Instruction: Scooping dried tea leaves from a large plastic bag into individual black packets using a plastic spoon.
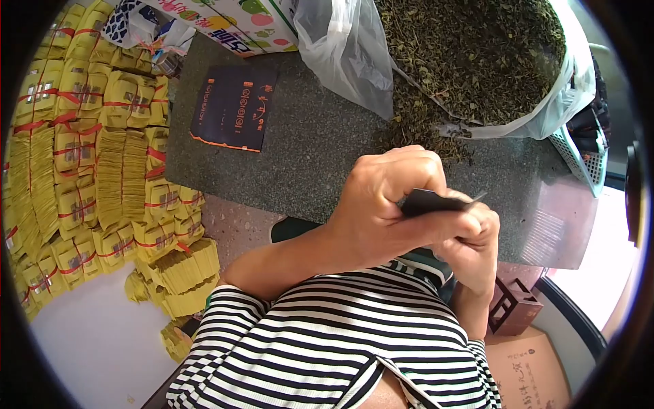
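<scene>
Close in front of my chest, both hands come together over the near edge of the grey stone-like table [313, 102]. My left hand [388, 187] is closed in a fist, with its thumb pressed along a thin, dark piece of card [429, 202]. The fingers of my right hand [470, 242] are curled round the other side of this piece, and its far tip looks pale. Much of the card is hidden by my fingers. On the table to the left lies a flat, dark card [228, 105] with orange print and a ragged orange lower edge.
A large clear plastic bag [538, 126] of dried leaves [470, 54] stands open at the far right, with some leaves spilled beside it. A printed carton [235, 24] stands at the back. Bundled yellow paper packets [78, 150] are stacked left. A teal basket [579, 163] sits right.
</scene>
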The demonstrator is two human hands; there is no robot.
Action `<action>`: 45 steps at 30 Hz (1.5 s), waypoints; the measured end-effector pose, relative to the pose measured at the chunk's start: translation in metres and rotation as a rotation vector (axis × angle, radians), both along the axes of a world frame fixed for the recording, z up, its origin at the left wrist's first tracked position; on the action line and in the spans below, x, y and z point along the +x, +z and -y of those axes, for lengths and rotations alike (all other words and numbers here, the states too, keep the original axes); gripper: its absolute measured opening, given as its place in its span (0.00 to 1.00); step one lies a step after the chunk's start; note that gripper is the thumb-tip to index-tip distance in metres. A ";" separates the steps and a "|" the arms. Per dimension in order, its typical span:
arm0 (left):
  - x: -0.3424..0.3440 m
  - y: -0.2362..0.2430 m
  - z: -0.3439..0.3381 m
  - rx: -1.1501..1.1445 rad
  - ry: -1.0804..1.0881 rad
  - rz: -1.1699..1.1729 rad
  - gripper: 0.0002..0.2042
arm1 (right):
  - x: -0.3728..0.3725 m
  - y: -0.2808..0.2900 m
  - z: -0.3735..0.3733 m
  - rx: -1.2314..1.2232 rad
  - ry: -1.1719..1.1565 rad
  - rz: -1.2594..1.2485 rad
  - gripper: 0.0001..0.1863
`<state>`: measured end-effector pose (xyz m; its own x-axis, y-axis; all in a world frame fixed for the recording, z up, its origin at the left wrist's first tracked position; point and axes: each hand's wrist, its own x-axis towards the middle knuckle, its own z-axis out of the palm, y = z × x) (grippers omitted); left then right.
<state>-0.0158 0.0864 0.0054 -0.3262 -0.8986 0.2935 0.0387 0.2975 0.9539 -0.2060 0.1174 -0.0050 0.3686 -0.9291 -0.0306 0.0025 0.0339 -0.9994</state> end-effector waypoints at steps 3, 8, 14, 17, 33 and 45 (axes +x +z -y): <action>-0.004 0.012 -0.001 0.124 -0.038 -0.057 0.08 | 0.007 0.006 -0.003 0.139 -0.193 0.152 0.10; 0.008 0.001 -0.008 0.041 -0.040 -0.015 0.06 | -0.001 -0.003 0.005 -0.004 -0.105 0.072 0.16; 0.016 0.001 -0.001 -0.149 0.032 0.115 0.08 | -0.003 0.010 0.003 0.008 -0.186 0.064 0.25; 0.014 0.000 -0.005 -0.134 0.052 0.114 0.12 | 0.000 0.016 0.003 0.014 -0.208 0.107 0.25; 0.019 0.001 -0.005 -0.715 0.423 0.397 0.08 | -0.015 0.048 0.001 -0.272 -0.489 0.373 0.26; 0.026 0.006 -0.011 -0.824 0.425 0.595 0.10 | 0.007 0.060 0.006 -0.542 -0.705 -0.016 0.31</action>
